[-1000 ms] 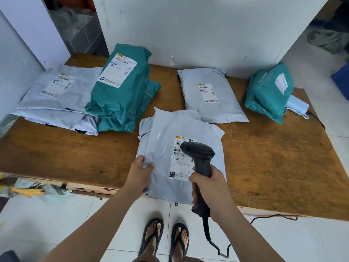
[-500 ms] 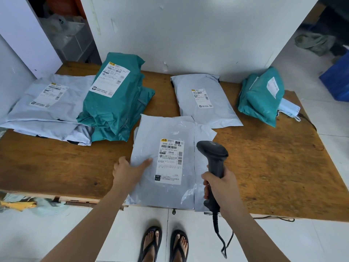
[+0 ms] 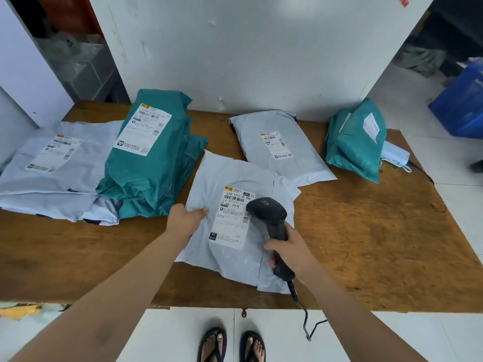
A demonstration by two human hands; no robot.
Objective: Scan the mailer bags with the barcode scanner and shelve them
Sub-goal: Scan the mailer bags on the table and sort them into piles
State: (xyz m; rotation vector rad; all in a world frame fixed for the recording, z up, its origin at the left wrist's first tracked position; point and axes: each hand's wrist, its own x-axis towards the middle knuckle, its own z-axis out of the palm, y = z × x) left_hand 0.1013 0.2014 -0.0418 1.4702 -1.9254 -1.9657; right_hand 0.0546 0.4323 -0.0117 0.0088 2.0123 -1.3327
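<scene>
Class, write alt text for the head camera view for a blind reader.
A person's right hand aims a black barcode scanner at the label of a grey mailer bag that the left hand holds on a wooden table. Other mailer bags lie behind it.

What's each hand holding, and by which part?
The right hand grips the barcode scanner by its handle. The left hand pinches the grey mailer bag at its left edge.
</scene>
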